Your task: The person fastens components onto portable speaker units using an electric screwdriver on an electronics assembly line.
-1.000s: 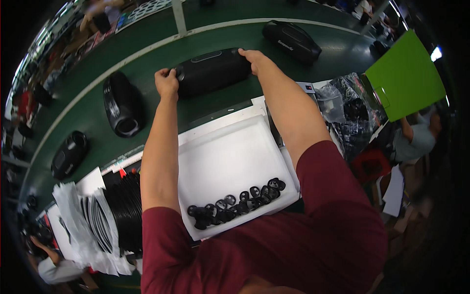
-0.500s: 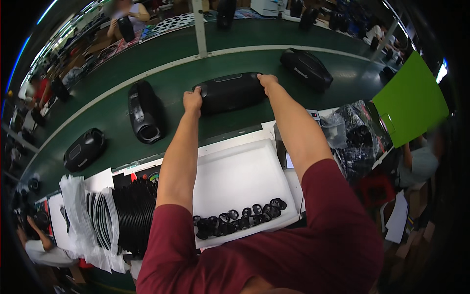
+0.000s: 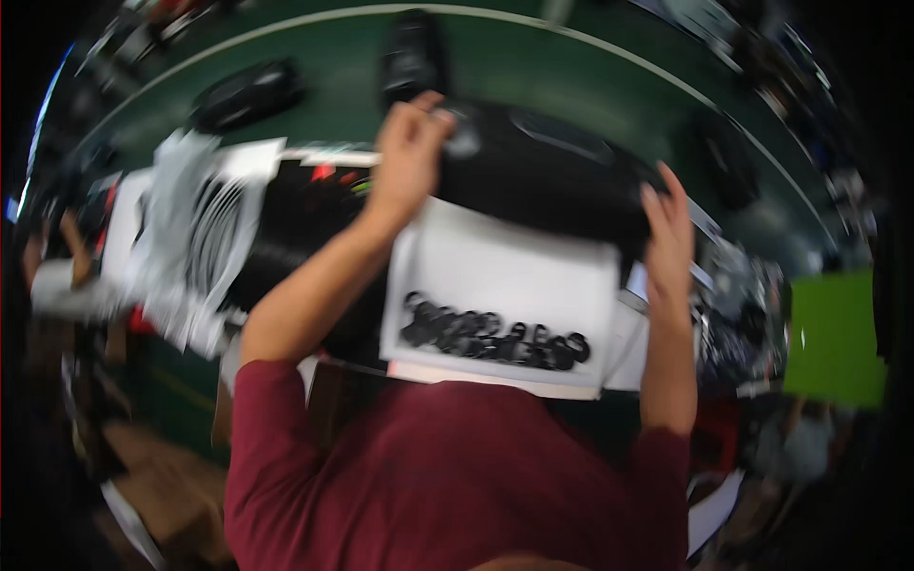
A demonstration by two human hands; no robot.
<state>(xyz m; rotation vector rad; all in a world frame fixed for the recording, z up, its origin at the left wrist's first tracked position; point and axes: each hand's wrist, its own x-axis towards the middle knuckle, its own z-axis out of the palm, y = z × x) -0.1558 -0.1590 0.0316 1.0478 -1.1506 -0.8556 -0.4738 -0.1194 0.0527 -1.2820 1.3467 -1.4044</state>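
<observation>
Between my two hands is a black, barrel-shaped portable speaker [image 3: 547,186], held up over the far part of a white tray [image 3: 505,233]. My left hand [image 3: 411,152] grips its left end, thumb and fingers closed at the corner. At the speaker's right end, my right hand [image 3: 669,224] presses against it with its fingers pointing up. Motion blurs the whole scene. Small black ring-like parts [image 3: 500,341] lie in a row along the tray's near side.
More black speakers lie on the green conveyor: one at the left [image 3: 249,93], one just beyond my left hand [image 3: 414,59], one at the right [image 3: 721,157]. Bagged grey and black strips [image 3: 219,233] lie left of the tray. Plastic-wrapped parts [image 3: 747,305] and a green board [image 3: 833,338] are at right.
The speaker has come off the conveyor toward me, over the tray, with both hands on it. My head view has turned, shifting the surroundings.
</observation>
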